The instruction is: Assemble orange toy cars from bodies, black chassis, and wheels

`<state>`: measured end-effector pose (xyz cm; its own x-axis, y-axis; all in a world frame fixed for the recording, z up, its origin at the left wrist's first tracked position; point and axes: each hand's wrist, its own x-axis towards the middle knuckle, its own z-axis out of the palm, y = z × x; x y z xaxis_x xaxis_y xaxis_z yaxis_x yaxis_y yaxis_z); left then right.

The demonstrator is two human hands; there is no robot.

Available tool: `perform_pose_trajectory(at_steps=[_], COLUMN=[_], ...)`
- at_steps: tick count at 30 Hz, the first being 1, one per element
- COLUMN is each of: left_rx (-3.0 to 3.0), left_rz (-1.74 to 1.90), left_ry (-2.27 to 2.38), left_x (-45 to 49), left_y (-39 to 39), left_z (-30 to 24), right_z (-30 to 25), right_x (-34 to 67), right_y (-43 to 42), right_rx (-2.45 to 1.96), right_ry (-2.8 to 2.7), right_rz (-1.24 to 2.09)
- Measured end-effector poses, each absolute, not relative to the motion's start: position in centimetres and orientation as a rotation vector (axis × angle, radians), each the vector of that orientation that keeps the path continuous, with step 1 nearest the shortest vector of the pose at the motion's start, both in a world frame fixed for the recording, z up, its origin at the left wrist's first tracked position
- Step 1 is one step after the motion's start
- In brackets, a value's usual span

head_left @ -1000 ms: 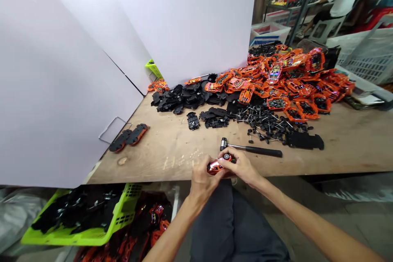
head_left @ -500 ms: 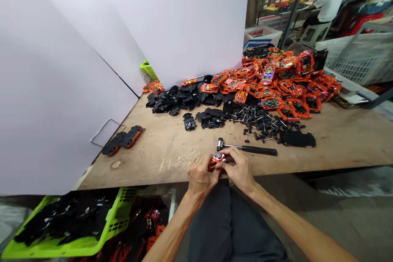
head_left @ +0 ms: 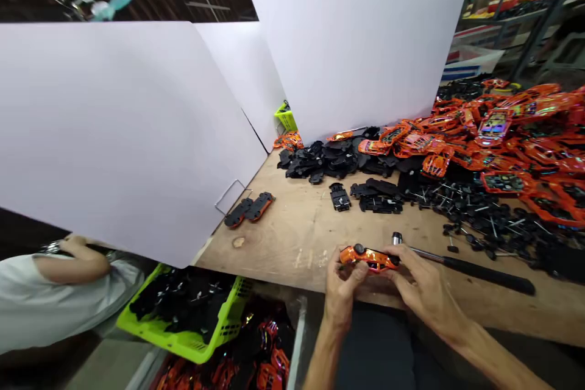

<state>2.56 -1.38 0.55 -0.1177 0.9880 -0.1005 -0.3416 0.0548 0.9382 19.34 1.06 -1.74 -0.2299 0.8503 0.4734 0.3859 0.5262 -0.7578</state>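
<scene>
The fingers of the left hand [head_left: 343, 300] and right hand [head_left: 425, 286] pinch an orange toy car [head_left: 369, 258] from both ends, above the wooden surface [head_left: 283, 237], beside a black-handled hammer [head_left: 475, 272].

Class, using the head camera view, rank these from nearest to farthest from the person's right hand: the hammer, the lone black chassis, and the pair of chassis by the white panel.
From the right hand, which grips the orange car body:
1. Hammer: right beside the hand, on the right.
2. Lone black chassis: ahead and to the left.
3. Pair of chassis: farthest left, by the white panel.
</scene>
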Motion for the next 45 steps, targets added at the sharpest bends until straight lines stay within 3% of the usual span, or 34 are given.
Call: perform_pose_trajectory(at_steps=[8, 14, 20, 25, 28, 32, 37, 39, 45], left_rx=[1.268, 1.366, 1.625, 2.259, 2.347, 1.701, 0.379, 0.021, -0.388], left_rz=[1.153, 1.119, 1.053, 0.626, 0.496, 0.720, 0.731, 0.701, 0.685], left_ry=[1.366, 1.376, 1.278, 1.250, 1.430, 1.463, 0.751, 0.481, 0.328], left_x=[1.1, 1.1, -0.3, 0.1, 1.5, 2.4, 3.0, 3.4, 3.4], left_y=[-1.1, -1.5, -1.0, -1.1, -2.5, -4.8, -5.9, -5.8, -5.5], left_z=[0.4, -0.8, -0.8, 2.5, 3.1, 2.1, 0.8, -0.1, -2.3], right_z=[0.3, -1.8, -2.6, -0.1, 2.2, 3.7, 1.5, 0.7, 2.9], right_x=[21.4, 21.5, 21.1, 20.6, 20.4, 22.8, 27.8, 28.7, 27.6], right_y=[2.4, 2.2, 1.8, 0.8, -0.2, 0.7, 4.2, 4.5, 2.0], right_rx=[-0.995, -1.027, -1.028, -1.068, -1.147, -1.124, -1.303, -1.286, -1.021], right_ry=[-2.176, -1.973, -1.856, -1.890, -1.895, -1.954, -2.273, -2.404, -2.478], right_rz=[0.646, 0.864, 0.848, 0.930, 1.032, 1.161, 0.268, 0.123, 0.466])
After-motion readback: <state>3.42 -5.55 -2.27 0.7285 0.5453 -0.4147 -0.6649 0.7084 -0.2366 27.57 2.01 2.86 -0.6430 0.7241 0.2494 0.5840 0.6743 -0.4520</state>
